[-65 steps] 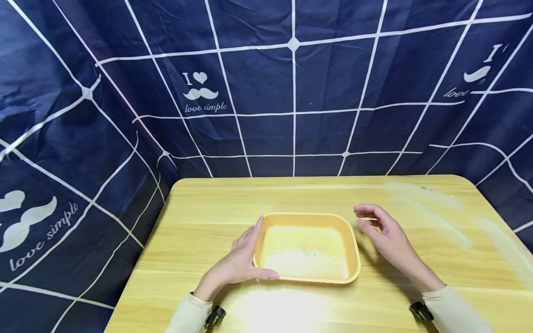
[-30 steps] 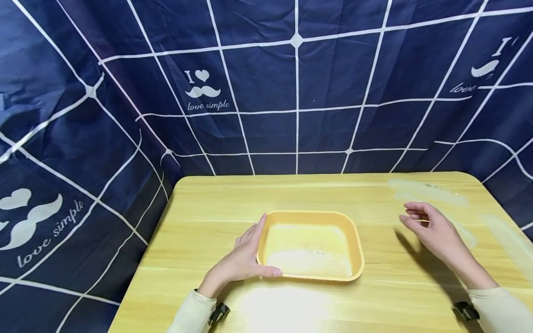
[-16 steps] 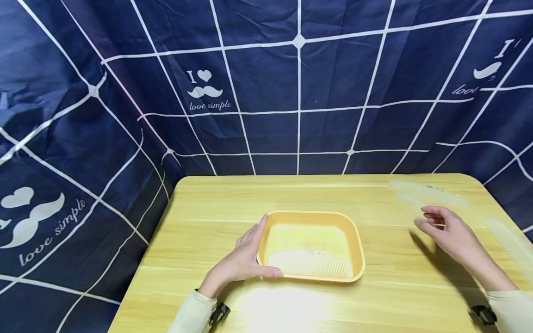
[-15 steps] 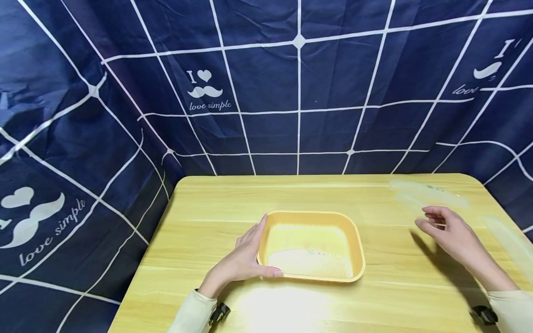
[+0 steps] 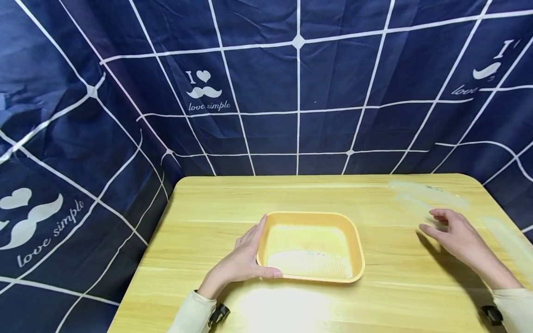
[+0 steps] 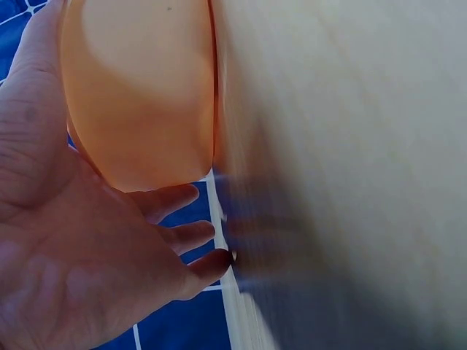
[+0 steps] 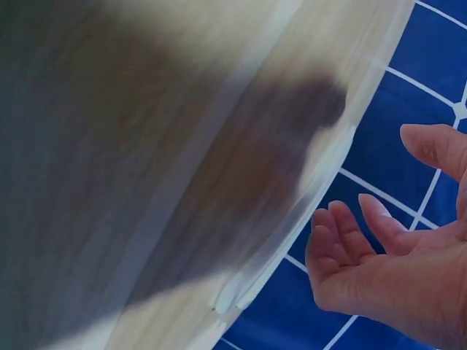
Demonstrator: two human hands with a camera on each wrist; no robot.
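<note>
A yellow-orange plastic tray stands on the table, with a pale translucent comb lying inside along its near side. My left hand holds the tray's near-left corner, thumb along the near rim and fingers along the left wall. In the left wrist view the fingers reach past the tray's end. To the right, my right hand hovers over the table with loosely bent fingers and nothing in it. A translucent comb lies close behind it, partly hidden by the hand.
Another translucent comb lies at the back right, and one more near the right edge. The wooden table backs onto a dark blue curtain with white lines. A bright glare spot covers the near middle of the tabletop.
My right hand has moved from beside the tray rightward to above the combs, slowing lately; its fingers have spread slightly. My left hand and the tray have stayed in place.
</note>
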